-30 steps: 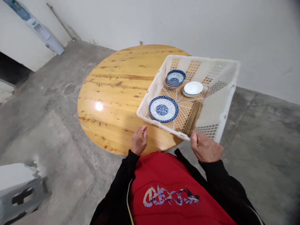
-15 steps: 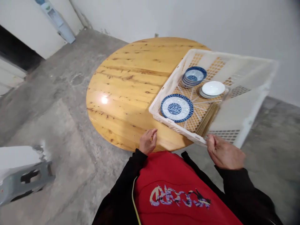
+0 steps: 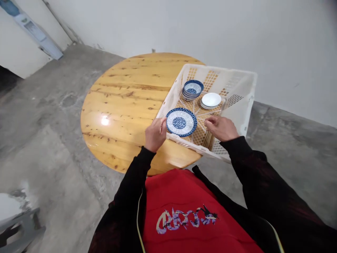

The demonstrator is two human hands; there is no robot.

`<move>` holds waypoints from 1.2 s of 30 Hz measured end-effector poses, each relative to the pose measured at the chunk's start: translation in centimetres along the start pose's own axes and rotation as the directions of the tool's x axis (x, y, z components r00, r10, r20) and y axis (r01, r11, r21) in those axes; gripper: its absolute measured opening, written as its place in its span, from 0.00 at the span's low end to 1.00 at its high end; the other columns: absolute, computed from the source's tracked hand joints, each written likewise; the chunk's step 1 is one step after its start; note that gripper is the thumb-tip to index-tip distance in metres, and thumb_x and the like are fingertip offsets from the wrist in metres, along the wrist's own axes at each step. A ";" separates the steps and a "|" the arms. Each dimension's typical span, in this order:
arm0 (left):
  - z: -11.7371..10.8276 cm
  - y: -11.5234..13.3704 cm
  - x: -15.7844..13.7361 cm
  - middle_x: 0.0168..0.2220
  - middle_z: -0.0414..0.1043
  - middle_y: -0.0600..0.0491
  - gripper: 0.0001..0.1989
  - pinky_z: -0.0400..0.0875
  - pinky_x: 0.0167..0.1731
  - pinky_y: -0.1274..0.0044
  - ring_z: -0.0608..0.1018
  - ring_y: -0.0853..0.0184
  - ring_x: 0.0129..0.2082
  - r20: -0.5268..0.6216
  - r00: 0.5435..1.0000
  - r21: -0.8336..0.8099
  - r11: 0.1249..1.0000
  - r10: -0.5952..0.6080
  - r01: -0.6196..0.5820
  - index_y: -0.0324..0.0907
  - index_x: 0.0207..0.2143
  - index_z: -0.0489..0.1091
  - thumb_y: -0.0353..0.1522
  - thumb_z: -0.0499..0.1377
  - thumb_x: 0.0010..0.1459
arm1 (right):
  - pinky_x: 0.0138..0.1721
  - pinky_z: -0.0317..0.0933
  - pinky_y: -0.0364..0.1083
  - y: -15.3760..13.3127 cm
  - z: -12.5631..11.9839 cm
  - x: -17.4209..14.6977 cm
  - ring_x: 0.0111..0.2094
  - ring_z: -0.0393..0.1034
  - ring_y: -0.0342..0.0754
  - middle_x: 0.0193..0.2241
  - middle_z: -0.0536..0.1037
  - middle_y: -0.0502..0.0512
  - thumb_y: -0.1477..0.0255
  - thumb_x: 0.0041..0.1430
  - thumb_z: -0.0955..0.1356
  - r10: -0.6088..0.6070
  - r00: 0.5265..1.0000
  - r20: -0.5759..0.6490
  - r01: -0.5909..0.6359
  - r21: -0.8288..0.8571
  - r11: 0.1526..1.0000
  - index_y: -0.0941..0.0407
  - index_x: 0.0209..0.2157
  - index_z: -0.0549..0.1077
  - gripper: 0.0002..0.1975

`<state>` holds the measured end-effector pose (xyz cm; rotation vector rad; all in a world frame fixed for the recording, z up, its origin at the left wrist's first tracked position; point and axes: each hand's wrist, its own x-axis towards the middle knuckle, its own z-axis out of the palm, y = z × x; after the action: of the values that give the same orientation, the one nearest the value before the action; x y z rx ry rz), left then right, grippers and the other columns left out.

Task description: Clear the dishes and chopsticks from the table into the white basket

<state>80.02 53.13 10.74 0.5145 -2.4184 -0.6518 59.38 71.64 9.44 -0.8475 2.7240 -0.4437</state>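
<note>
A white plastic crate [image 3: 170,102] with lattice sides sits on a round wooden table [image 3: 118,105]. Inside lie a blue-patterned white plate [image 3: 179,122], stacked blue-rimmed bowls [image 3: 193,89], white dishes [image 3: 211,100] and a bundle of chopsticks [image 3: 209,140]. My left hand [image 3: 155,134] covers the crate's near left corner, right beside the plate's edge; its fingers are curled, and whether they grip the rim or plate is hidden. Over the chopsticks hangs my right hand [image 3: 222,128], with fingers curled together and nothing visible in them. It partly covers the bundle.
Bare wood of the table stretches left of the crate, which overhangs the table's right side. A grey stool [image 3: 22,230] stands at lower left. A water dispenser [image 3: 37,33] is by the wall [image 3: 171,28] at upper left.
My right hand has left the crate's near rim and moved inward over the chopsticks. My left hand has risen forward from the table's edge to the crate's corner. The view has shifted right.
</note>
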 end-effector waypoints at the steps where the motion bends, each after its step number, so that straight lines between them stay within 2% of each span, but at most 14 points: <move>1: 0.5 -0.1 1.5 0.44 0.79 0.45 0.13 0.73 0.49 0.74 0.80 0.63 0.47 0.074 0.997 0.080 0.996 -0.033 0.027 0.40 0.47 0.74 0.31 0.50 0.70 | 0.37 0.61 0.48 0.0 0.5 0.8 0.38 0.76 0.57 0.32 0.83 0.60 0.67 0.63 0.63 -0.010 1.000 0.029 0.010 -0.017 1.000 0.58 0.43 0.82 0.18; 3: 2.0 -0.2 4.0 0.44 0.79 0.43 0.14 0.73 0.49 0.73 0.80 0.60 0.47 0.234 0.962 0.249 0.965 -0.140 0.080 0.39 0.46 0.75 0.30 0.50 0.70 | 0.37 0.61 0.47 0.0 1.5 2.2 0.40 0.76 0.57 0.34 0.83 0.60 0.68 0.63 0.63 -0.033 0.997 0.068 0.037 -0.061 0.997 0.58 0.42 0.82 0.17; 6: 4.6 -0.5 6.3 0.46 0.78 0.38 0.15 0.72 0.51 0.70 0.80 0.56 0.49 0.416 0.857 0.447 0.889 -0.306 0.100 0.35 0.47 0.74 0.29 0.49 0.69 | 0.38 0.60 0.47 0.2 3.0 4.0 0.43 0.76 0.57 0.39 0.83 0.65 0.69 0.63 0.63 -0.038 0.994 0.106 0.052 -0.129 0.990 0.60 0.41 0.82 0.16; 9: 6.7 -0.7 7.2 0.49 0.76 0.34 0.15 0.70 0.54 0.69 0.78 0.54 0.53 0.530 0.755 0.525 0.848 -0.386 0.065 0.32 0.49 0.74 0.26 0.51 0.66 | 0.38 0.60 0.47 0.6 4.2 5.1 0.44 0.76 0.58 0.42 0.82 0.69 0.69 0.63 0.63 0.002 0.988 0.154 0.022 -0.149 0.989 0.62 0.41 0.81 0.17; 12: 7.6 -1.1 7.6 0.51 0.76 0.34 0.16 0.70 0.54 0.71 0.78 0.55 0.55 0.581 0.708 0.548 0.836 -0.401 0.024 0.33 0.50 0.74 0.24 0.52 0.64 | 0.38 0.60 0.47 0.9 5.1 5.6 0.43 0.76 0.57 0.42 0.82 0.71 0.70 0.63 0.63 0.036 0.977 0.211 -0.010 -0.124 0.992 0.64 0.40 0.81 0.17; 16: 8.0 -1.7 8.0 0.50 0.77 0.34 0.16 0.70 0.54 0.71 0.78 0.55 0.54 0.591 0.695 0.578 0.816 -0.410 -0.011 0.33 0.50 0.74 0.24 0.53 0.63 | 0.38 0.61 0.46 0.9 5.7 5.8 0.43 0.76 0.56 0.40 0.82 0.69 0.72 0.61 0.63 0.046 0.965 0.258 -0.031 -0.063 0.998 0.63 0.39 0.82 0.16; 27: 8.6 -2.1 8.1 0.49 0.78 0.35 0.16 0.70 0.53 0.71 0.78 0.55 0.54 0.592 0.667 0.596 0.803 -0.452 0.015 0.34 0.51 0.73 0.25 0.53 0.62 | 0.39 0.61 0.45 0.4 5.8 5.6 0.40 0.76 0.55 0.34 0.82 0.66 0.74 0.60 0.63 0.071 0.965 0.252 -0.062 -0.041 0.997 0.62 0.38 0.82 0.15; 32: 8.7 -2.3 8.0 0.51 0.76 0.34 0.16 0.70 0.54 0.70 0.78 0.55 0.55 0.603 0.667 0.577 0.816 -0.437 0.013 0.32 0.51 0.73 0.26 0.52 0.65 | 0.40 0.60 0.46 0.5 5.8 5.5 0.43 0.76 0.57 0.40 0.82 0.68 0.74 0.61 0.64 0.053 0.967 0.248 -0.043 -0.045 0.998 0.61 0.37 0.81 0.14; 36: 8.7 -2.2 7.9 0.50 0.77 0.34 0.16 0.70 0.55 0.70 0.78 0.55 0.55 0.603 0.672 0.571 0.821 -0.430 0.013 0.31 0.52 0.73 0.27 0.52 0.66 | 0.41 0.61 0.46 0.7 5.7 5.5 0.46 0.76 0.57 0.44 0.81 0.69 0.72 0.62 0.63 0.056 0.966 0.253 -0.035 -0.085 0.996 0.61 0.42 0.81 0.15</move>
<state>69.12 50.34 6.67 0.9523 -3.3593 -0.2786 56.56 67.75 3.09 -0.7988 2.5301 -0.2001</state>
